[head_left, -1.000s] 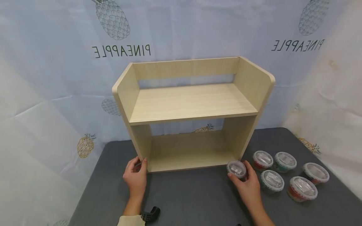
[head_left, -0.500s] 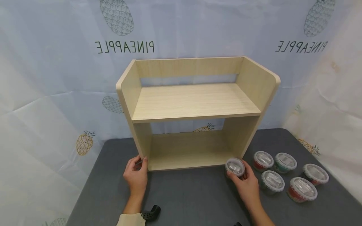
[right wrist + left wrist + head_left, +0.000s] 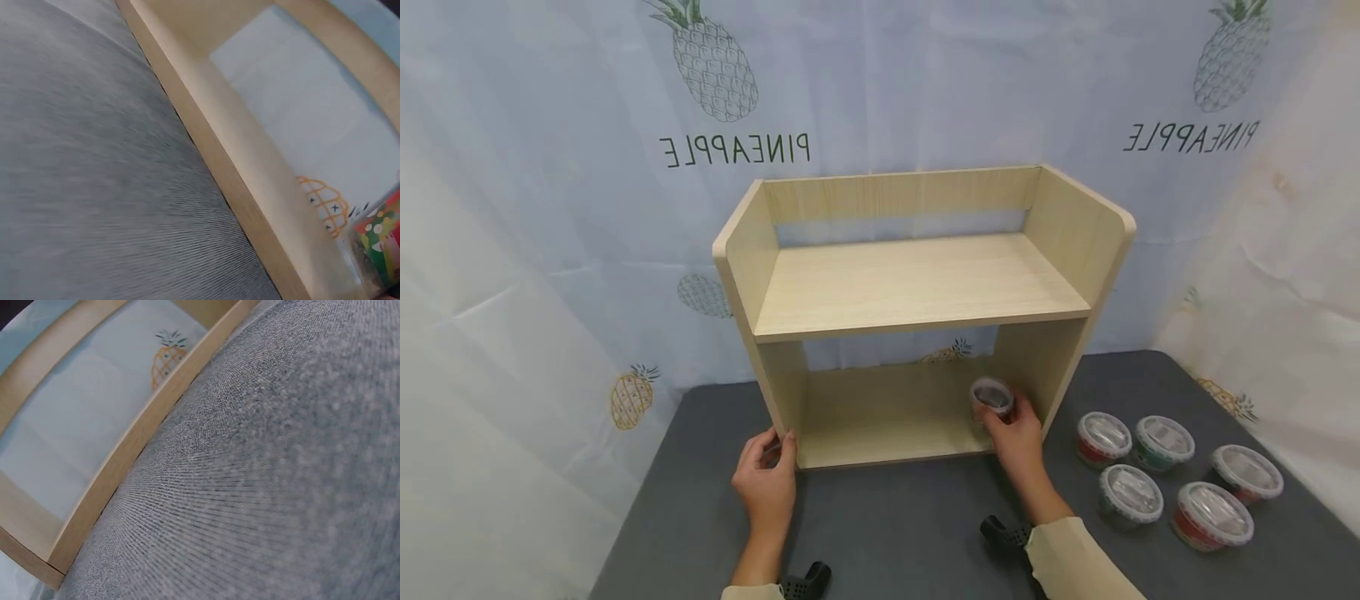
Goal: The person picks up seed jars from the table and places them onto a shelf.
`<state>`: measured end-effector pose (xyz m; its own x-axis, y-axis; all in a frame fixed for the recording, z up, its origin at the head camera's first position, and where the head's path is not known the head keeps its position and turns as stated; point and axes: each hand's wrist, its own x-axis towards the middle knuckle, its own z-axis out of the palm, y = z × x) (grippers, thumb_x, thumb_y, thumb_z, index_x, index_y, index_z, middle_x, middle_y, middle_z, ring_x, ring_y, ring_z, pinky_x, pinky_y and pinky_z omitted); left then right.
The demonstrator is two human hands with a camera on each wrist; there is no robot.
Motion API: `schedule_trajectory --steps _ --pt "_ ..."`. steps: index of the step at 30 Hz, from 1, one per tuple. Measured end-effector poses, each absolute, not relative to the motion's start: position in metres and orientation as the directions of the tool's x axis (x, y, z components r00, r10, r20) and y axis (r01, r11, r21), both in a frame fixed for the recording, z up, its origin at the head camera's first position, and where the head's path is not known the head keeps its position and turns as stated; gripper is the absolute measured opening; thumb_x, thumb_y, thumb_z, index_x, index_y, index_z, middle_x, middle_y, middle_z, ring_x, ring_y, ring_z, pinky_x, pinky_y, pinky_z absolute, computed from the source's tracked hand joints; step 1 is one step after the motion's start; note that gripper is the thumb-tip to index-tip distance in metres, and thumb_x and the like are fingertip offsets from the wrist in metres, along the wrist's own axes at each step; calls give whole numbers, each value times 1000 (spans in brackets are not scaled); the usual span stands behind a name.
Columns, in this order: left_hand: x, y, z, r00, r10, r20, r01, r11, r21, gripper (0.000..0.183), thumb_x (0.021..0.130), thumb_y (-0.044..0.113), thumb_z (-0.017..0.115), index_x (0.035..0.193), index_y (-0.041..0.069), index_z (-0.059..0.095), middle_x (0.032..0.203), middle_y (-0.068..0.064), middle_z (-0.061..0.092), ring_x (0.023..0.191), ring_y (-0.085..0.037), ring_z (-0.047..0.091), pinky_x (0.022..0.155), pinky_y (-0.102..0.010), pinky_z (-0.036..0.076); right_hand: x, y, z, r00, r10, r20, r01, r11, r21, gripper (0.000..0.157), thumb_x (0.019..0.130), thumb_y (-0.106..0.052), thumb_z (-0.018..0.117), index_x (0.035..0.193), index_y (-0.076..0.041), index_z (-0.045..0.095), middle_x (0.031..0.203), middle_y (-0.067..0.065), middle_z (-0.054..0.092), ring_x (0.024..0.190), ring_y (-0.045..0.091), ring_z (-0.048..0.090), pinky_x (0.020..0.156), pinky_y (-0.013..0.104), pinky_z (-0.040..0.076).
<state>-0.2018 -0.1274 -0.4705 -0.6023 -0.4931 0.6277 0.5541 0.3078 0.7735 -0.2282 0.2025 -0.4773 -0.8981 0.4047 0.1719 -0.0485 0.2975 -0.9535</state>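
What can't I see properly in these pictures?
Held tub: cut off by the right wrist view's edge; in the head view, the right hand covers part of it.
Left sleeve: cut off by the head view's bottom edge.
Five other tubs: side details too small in the head view.

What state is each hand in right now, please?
Left hand: holding the shelf at its lower left corner.
Right hand: holding a lidded tub.
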Motion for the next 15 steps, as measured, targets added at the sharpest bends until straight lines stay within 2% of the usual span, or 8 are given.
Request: schedule_trajectory --steps 3,6,9,15 --pt "-202 -127 -473 -593 -496 634 552 323 769 16 79 -13 73 95 -14 71 89 -23 66 86 -3 64 71 -12 54 -242 204 -480 -896 405 181 -40 333 -942 68 89 -27 73 145 -4 42 135 21 52 118 30 54 88 32 51" --pt "-204 -127 -475 -581 -496 646 551 344 760 17 79 -12 73 96 -13 71 89 -22 66 86 -3 64 71 -11 54 -253 207 -484 -890 416 190 -35 352 -935 71 89 -28 73 146 -3 40 139 25 49 125 37 50 99 50 45" --pt "-203 -126 -476 -583 -496 643 548 345 762 18 79 -12 73 97 -12 71 89 -21 67 85 -4 64 71 -10 54 -258 211 -491 -883 428 190 -17 375 -927 74 88 -30 74 148 -3 39 141 27 47 129 39 46 105 56 39" --pt "-205 -127 -476 -588 -500 636 548 332 768 18 80 -12 73 97 -11 72 90 -22 66 86 -5 64 70 -11 53 -265 216 -498 -884 432 180 -19 351 -936 76 88 -33 75 148 -5 38 144 25 46 133 37 44 109 54 38"
